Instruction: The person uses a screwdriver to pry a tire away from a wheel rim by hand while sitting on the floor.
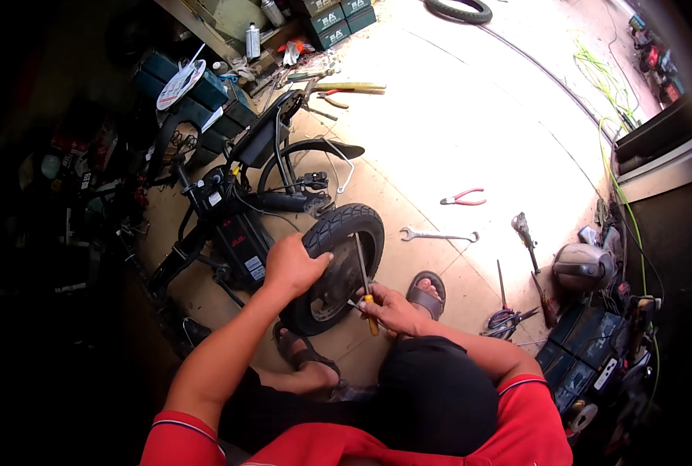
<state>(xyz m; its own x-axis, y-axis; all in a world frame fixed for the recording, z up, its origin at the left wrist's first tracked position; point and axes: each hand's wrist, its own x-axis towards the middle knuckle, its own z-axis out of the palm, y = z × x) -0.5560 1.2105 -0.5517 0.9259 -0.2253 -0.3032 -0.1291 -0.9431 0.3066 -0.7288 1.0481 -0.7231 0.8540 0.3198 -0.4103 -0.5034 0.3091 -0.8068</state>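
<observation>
My left hand (295,264) is closed over the tread of the black tire (338,221) on a small wheel (334,283), which stands tilted. My right hand (392,311) is closed at the yellow-handled screwdriver (373,325), whose shaft rests up against the inside of the tire. A short metal tool (353,304) also pokes from beside my right fingers toward the rim; exactly how it is held is unclear. Behind the wheel lies a partly dismantled black two-wheeler frame (237,245). My sandaled feet are on either side below the wheel.
Red-handled pliers (462,198) and a wrench (439,236) lie on the tiled floor. Tools, a silver rounded object (583,268) and batteries (583,349) crowd the right. Stacked boxes (334,23) and more tools are at the back, near a loose tire (459,12) and green hose (602,78).
</observation>
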